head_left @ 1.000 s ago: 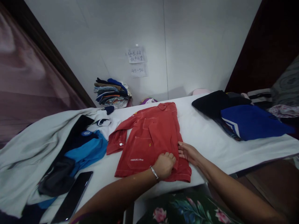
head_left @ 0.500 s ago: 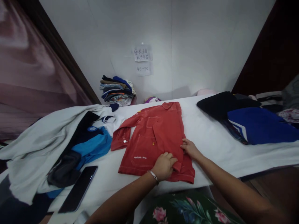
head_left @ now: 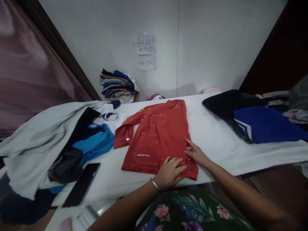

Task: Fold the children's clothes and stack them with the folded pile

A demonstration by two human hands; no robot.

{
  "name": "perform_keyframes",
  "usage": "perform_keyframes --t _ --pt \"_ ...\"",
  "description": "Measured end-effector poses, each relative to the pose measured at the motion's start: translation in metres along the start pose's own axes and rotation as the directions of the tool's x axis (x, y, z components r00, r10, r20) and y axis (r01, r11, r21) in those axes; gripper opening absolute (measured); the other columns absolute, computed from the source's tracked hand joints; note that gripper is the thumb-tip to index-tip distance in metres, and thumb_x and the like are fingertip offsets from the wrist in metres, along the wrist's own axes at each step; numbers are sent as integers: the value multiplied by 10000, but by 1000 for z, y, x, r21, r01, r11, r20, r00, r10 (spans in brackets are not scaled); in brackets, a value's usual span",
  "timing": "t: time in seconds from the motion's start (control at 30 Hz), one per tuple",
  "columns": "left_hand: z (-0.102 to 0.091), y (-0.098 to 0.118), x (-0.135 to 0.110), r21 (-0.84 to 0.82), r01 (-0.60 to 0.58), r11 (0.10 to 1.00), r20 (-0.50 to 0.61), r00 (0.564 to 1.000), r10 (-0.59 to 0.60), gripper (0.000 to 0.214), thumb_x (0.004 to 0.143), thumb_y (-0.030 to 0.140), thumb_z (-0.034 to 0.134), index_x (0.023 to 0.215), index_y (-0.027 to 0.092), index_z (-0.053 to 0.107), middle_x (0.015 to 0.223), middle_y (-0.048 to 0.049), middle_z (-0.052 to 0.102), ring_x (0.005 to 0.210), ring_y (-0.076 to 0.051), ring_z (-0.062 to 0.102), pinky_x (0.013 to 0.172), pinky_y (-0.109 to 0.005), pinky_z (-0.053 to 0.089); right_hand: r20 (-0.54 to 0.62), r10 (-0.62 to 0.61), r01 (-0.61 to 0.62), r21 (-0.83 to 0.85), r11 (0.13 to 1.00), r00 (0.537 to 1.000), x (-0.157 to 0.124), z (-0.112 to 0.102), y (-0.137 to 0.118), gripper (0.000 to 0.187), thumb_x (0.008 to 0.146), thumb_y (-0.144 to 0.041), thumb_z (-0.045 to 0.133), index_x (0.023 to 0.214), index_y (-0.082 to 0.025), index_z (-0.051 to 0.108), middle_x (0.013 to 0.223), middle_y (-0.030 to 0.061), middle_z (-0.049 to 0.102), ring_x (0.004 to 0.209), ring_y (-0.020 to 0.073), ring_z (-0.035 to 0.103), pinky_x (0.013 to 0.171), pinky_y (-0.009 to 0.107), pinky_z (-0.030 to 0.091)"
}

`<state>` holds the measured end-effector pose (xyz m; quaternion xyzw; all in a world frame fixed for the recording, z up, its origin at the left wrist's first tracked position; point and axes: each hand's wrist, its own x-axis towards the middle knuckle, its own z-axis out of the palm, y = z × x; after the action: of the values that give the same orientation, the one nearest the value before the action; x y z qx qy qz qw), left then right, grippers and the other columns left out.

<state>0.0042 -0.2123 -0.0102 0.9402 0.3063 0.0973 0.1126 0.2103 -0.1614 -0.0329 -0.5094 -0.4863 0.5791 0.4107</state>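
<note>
A small red jacket [head_left: 156,138] with white stitching lies flat on the white table [head_left: 211,134], folded lengthwise with one sleeve out to the left. My left hand [head_left: 169,171], with a bracelet at the wrist, rests flat and open on the jacket's near hem. My right hand [head_left: 194,153] touches the jacket's right edge close by, with the fingers pinched on the red cloth.
A heap of grey, black and blue clothes [head_left: 60,144] covers the table's left side, with a dark phone [head_left: 81,184] at its near edge. Dark and blue garments [head_left: 260,123] lie at the right. A stack of folded clothes [head_left: 117,86] stands against the back wall.
My left hand has opened from a fist gripping the hem to lying flat on it. My right hand stays at the jacket's right edge. The view has shifted slightly.
</note>
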Motion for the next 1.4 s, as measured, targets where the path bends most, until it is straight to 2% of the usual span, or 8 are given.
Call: perform_keyframes --t 0.27,0.47,0.63,0.8,0.9,1.03,1.3,1.4 --pt "3 -3 -4 32 -36 999 -37 999 38 337 882 280 460 1205 260 556 1295 -64 532 1146 -224 481 971 -392 355 17 -120 120 -237 964 993 -17 -3 18 571 721 -259 541 1280 -163 472 643 -57 527 516 102 514 536 261 449" --pt "-16 1 0 -180 57 982 -65 995 -70 506 834 516 522 1243 219 528 1285 -72 561 1163 -209 498 1019 -389 346 66 -393 341 -641 688 917 26 -20 -13 364 769 -240 508 1110 -192 625 1066 77 642 963 201 596 884 366 467" --pt "-14 -4 28 -101 249 963 -99 961 -258 574 868 537 431 1342 212 445 1468 -91 354 1367 -262 257 1121 -509 147 67 -580 402 -784 473 812 85 -3 -60 511 843 -360 478 1308 -146 484 1447 138 360 1352 253 294 1089 433 280" --pt "15 -10 34 -76 318 945 9 948 -318 677 855 624 356 1401 223 368 1504 -92 278 1405 -263 151 1126 -529 115 49 -662 345 -881 323 748 140 19 -93 624 904 -475 349 1420 -128 307 1540 133 125 1417 258 60 1106 470 178" --pt "18 -11 32 -81 312 947 8 950 -312 692 849 639 349 1409 232 353 1506 -90 273 1407 -261 143 1127 -533 106 -21 -569 191 -931 312 822 167 14 -84 672 911 -506 287 1450 -109 225 1545 128 93 1418 251 30 1112 472 125" --pt "14 -10 31 -102 315 944 5 949 -316 703 841 641 364 1414 234 341 1505 -90 276 1406 -259 147 1128 -535 101 -148 -213 -81 -952 294 966 188 -7 -42 718 900 -551 237 1436 -73 264 1522 144 191 1402 266 125 1102 491 118" --pt "5 -17 32 -284 323 903 -30 938 -345 551 850 570 444 1295 251 507 1425 -72 427 1341 -248 326 1103 -508 228 -170 -186 -125 -965 232 968 199 -17 -15 753 890 -598 155 1431 -90 283 1522 137 195 1396 254 136 1092 483 119" --pt "-20 -56 49 -369 387 845 -225 844 -486 349 904 410 430 1116 223 633 1254 -59 595 1183 -174 509 1033 -365 369 -174 -179 -130 -964 233 968 199 -16 -16 760 887 -604 143 1434 -93 275 1525 135 184 1396 256 129 1092 487 109"
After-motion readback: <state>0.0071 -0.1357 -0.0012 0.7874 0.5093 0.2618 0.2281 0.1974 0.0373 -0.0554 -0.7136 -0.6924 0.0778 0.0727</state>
